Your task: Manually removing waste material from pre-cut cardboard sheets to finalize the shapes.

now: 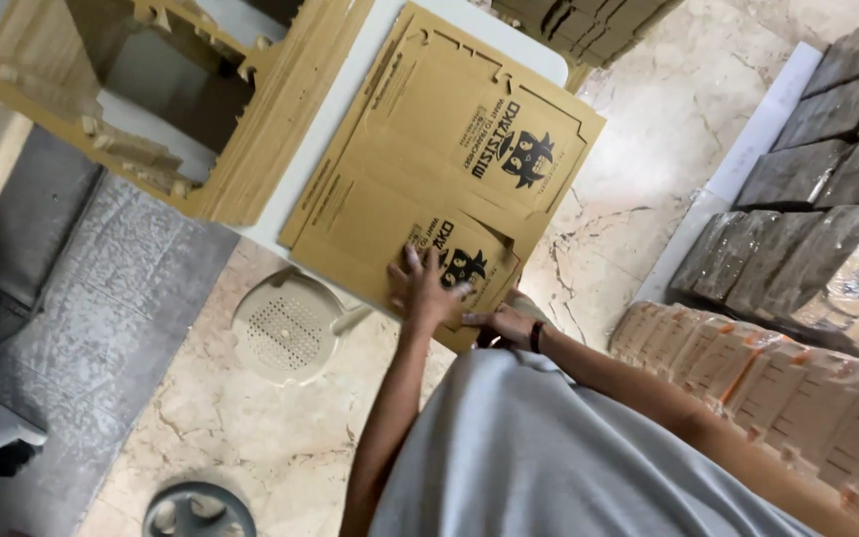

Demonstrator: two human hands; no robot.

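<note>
I see left hand [424, 290] spread flat, pinning flat printed cardboard box blank [449, 169] on white worktop [305, 174]; right hand [505, 323] pinches blank's near edge, steadying it.

Flat brown cardboard box blank [449, 169] with black print, unfolded, on top of a stack, lying tilted on white table [350, 99], near end overhanging toward 6 o'clock.

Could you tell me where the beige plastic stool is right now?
In the head view, the beige plastic stool stands on the marble floor, lower left of centre, just beside the left hand pressing the flat cardboard box blank.
</note>
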